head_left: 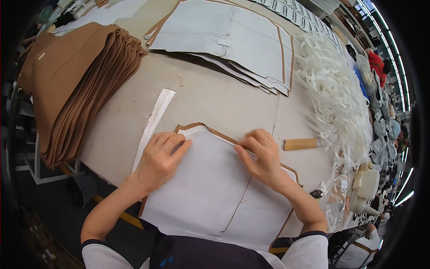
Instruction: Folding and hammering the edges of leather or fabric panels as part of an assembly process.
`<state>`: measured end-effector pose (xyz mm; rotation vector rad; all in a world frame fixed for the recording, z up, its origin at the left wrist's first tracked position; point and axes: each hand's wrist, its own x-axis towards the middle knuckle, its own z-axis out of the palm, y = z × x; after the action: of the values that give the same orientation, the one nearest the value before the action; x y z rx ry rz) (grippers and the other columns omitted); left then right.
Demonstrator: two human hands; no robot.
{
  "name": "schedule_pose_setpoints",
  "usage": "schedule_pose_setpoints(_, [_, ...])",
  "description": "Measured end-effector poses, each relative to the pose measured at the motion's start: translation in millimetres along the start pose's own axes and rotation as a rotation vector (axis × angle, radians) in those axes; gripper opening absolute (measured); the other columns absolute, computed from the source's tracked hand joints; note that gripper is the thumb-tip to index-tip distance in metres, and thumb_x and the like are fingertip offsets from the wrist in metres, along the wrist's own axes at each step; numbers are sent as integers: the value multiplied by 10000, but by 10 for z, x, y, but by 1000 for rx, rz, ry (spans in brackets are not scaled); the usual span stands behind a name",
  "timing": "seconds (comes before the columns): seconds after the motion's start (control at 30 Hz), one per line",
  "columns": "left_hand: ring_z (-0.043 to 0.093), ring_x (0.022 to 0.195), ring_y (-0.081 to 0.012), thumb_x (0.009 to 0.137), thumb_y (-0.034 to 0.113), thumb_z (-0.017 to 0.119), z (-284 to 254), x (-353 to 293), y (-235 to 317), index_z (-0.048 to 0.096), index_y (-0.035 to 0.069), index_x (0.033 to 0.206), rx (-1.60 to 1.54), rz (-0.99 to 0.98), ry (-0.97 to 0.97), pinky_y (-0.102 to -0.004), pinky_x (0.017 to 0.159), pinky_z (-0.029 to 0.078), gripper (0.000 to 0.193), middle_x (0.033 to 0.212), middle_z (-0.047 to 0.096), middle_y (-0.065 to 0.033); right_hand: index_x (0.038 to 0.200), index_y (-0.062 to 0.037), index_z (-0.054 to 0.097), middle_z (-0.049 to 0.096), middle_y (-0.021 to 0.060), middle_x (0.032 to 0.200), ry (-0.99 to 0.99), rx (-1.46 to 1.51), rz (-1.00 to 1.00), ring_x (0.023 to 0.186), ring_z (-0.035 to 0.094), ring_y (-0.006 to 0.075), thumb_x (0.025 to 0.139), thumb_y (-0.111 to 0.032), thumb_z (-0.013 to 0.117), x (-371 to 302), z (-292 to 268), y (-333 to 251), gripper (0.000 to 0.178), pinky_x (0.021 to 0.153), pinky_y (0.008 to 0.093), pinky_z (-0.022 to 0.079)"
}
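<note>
A garment panel (204,179) lies in front of me with its white backing up, crossed by seams. Brown fabric shows along its border, and a narrow white strip (197,129) runs just inside its far edge. My left hand (160,157) is at the panel's far left corner, fingers curled and thumb close to them at the edge. Farther right along the same edge, my right hand (260,154) pinches the border between thumb and fingers; its fingertips are slightly blurred. The undersides of both grips are hidden.
Brown fabric pieces (76,67) hang in a stack over the table's left side. More white-backed panels (197,27) are piled at the back. A white heap of tape (333,89) covers the right side, near a tan wooden-looking strip (300,144) and a white bottle (363,206). A white strip (154,119) lies left.
</note>
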<state>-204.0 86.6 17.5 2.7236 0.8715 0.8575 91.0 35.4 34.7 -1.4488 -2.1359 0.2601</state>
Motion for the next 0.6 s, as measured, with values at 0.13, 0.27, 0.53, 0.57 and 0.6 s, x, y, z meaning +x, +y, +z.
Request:
schedule_pose_setpoints(0.13, [663, 1047, -319, 768, -23, 762, 1, -27, 57, 726, -30, 1131, 9, -74, 19, -431, 913, 539, 365, 1151, 680, -143, 978, -5, 718, 665, 136, 969, 58, 324, 51, 984, 608, 358, 904, -97, 742, 618, 530, -219, 121, 863, 463, 503])
schedule_pose_setpoints(0.27, [669, 1088, -318, 785, 31, 797, 65, -99, 50, 709, -78, 1127, 99, -49, 35, -435, 925, 537, 369, 1214, 695, -171, 1013, -3, 735, 682, 129, 995, -208, 404, 111, 988, 610, 330, 911, -55, 718, 887, 640, -295, 115, 858, 434, 510])
schedule_pose_setpoints(0.53, [667, 1092, -305, 802, 54, 804, 106, -139, 68, 713, -95, 1129, 182, -71, 77, -443, 941, 520, 371, 1252, 711, -180, 948, -24, 763, 664, 109, 984, -215, 463, 21, 971, 573, 320, 860, 9, 725, 919, 739, -214, 101, 872, 420, 481])
schedule_pose_setpoints(0.57, [666, 1096, -294, 804, 66, 807, 112, -139, 77, 717, -83, 1137, 192, -90, 83, -455, 959, 509, 375, 1257, 711, -170, 954, -29, 771, 660, 94, 983, -193, 483, -3, 967, 567, 307, 851, 20, 736, 903, 760, -200, 120, 872, 412, 475])
schedule_pose_setpoints(0.6, [666, 1096, -294, 804, 66, 807, 107, -138, 83, 717, -83, 1137, 188, -92, 83, -455, 959, 509, 375, 1257, 711, -170, 961, -35, 780, 656, 80, 983, -172, 504, -27, 962, 561, 295, 842, 30, 747, 888, 778, -183, 139, 871, 403, 469])
